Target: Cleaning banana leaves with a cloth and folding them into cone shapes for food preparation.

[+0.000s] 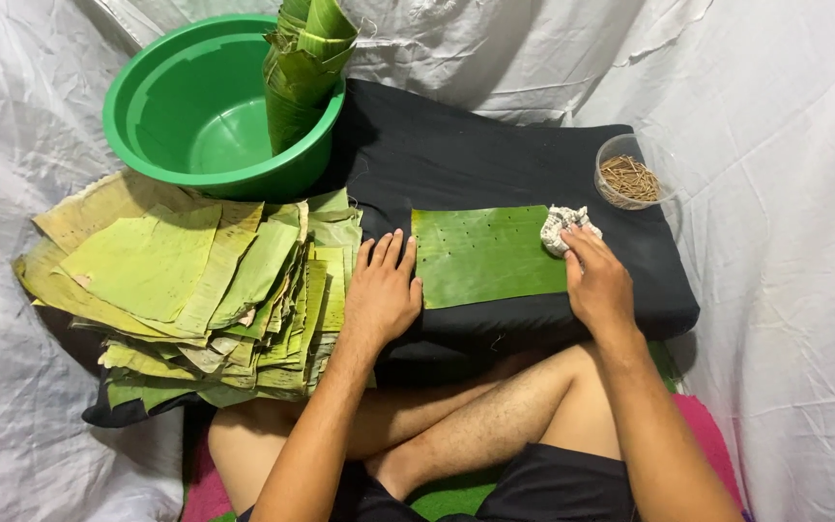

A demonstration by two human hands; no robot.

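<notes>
White sheeting [785, 145] drapes all around, and in the middle sits a black padded cushion [495, 159], our landmark here. Left of the cushion, a thick stack of cut leaf pieces [186, 290] fans out, yellow-green and ragged at the edges; behind that stack, at the cushion's far left corner, a green basin [195, 106] holds a rolled bundle of leaves [303, 68] leaning on its rim. On the cushion's near half lies one flat green leaf square [487, 253]. The left hand [381, 290] presses down open-palmed, fingers spread, on the leaf's left edge. The right hand [599, 282] sits at the leaf's right edge, fingertips pinched on a crumpled white cloth [564, 226]. At the cushion's far right corner, a small clear cup of brown sticks [628, 180]. Risk as I see it: too firm a rub could split the leaf along its grain, or a wide sweep might knock that cup over.
</notes>
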